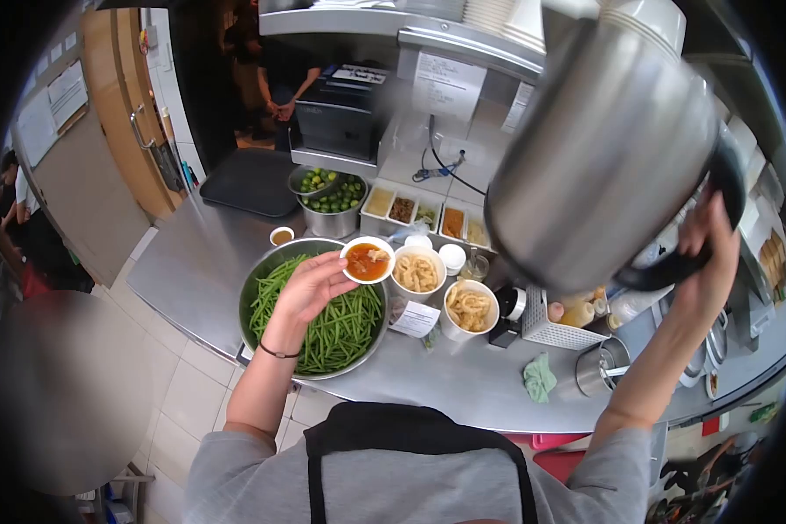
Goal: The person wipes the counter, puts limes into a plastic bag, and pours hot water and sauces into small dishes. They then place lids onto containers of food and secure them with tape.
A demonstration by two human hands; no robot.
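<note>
Between the thumb and fingers of my left hand (310, 284) is a small white sauce cup (367, 261) with reddish-orange sauce in it. The cup is held above the far rim of a large metal bowl (246, 325) full of green beans (341, 327). My right hand (710, 240) is wrapped round the black handle of a big metal pitcher (598, 166), lifted high and tilted, close to the camera; its opening is hidden. Beyond the left hand stand two white tubs of pale fried pieces, one farther (417, 272) and one nearer (470, 310).
A pot of green limes (332, 210) and a row of condiment trays (419, 214) line the back of the steel counter. A black tray (251, 183) lies at the left. On the right are a white bottle basket (568, 323), a green cloth (539, 377) and a metal container (598, 365).
</note>
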